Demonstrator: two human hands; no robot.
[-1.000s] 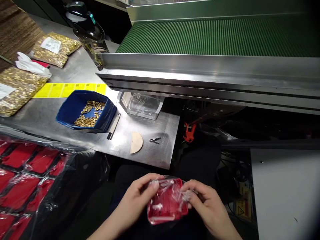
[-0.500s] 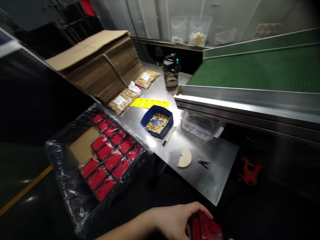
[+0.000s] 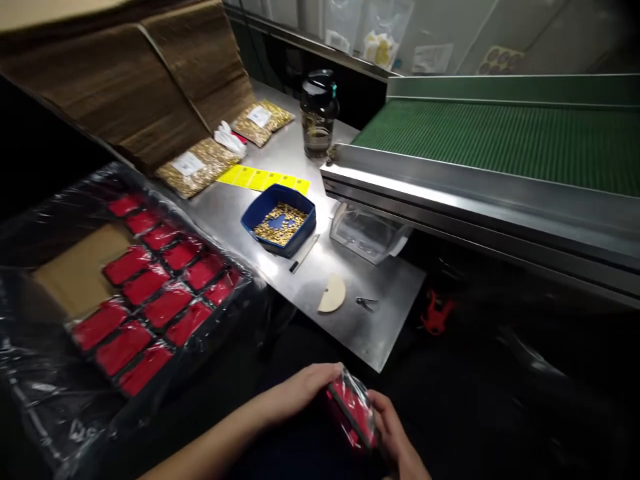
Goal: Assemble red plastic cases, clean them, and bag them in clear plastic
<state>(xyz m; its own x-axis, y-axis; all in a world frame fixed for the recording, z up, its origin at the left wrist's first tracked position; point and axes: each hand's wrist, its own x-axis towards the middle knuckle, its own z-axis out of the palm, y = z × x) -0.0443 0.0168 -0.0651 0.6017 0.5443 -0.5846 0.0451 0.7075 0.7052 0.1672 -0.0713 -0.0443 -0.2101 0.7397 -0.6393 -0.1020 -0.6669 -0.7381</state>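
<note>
Hands work low in the view, below the desk (image 3: 350, 327) edge. Left hand (image 3: 305, 390) and right hand (image 3: 393, 427) both keep a closed grip on one red pack in clear film (image 3: 354, 405), held tilted between them. To the left, a lined box (image 3: 30, 333) holds rows of like red packs (image 3: 150, 293). On the desk stand a blue tray of brass parts (image 3: 279, 220), yellow labels (image 3: 263, 179) and a bottle (image 3: 319, 113), beside the green conveyor (image 3: 500, 140).

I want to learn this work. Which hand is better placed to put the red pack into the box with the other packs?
Probably left. The left hand grips the red pack on the side nearer the box; the right hand holds its far side.
</note>
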